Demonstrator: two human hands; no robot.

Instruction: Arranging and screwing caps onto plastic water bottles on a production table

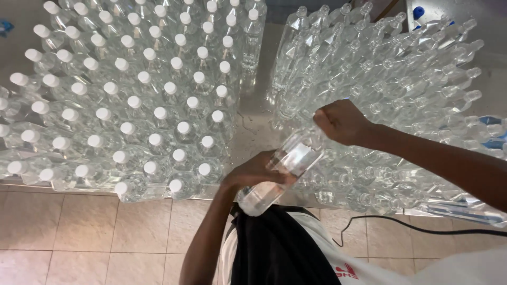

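Nearest: tiled floor (79, 232) w/ black cable (422, 226) at right, below counter edge.

Left hand (257, 171) wrapped round body of clear bottle (282, 171), held tilted over counter edge, base toward person, neck up-right. Right hand (342, 122) closed in a fist over the neck end; cap itself hidden under fingers, so can't tell if cap is on or seated.

Judgement: step in hand looks like capping. To do well: keep left grip firm mid-body w/o squeezing, thin wall will flex; keep cap square to neck, twist until snug; avoid swinging base into nearby rows.

Behind, left: block of capped bottles (132, 100), white caps, upright, packed touching. Right: block of uncapped bottles (380, 79), open necks, likewise packed. Bare strip of steel counter (253, 121) btwn the two blocks. Blue item (418, 11) at far top right, unclear.
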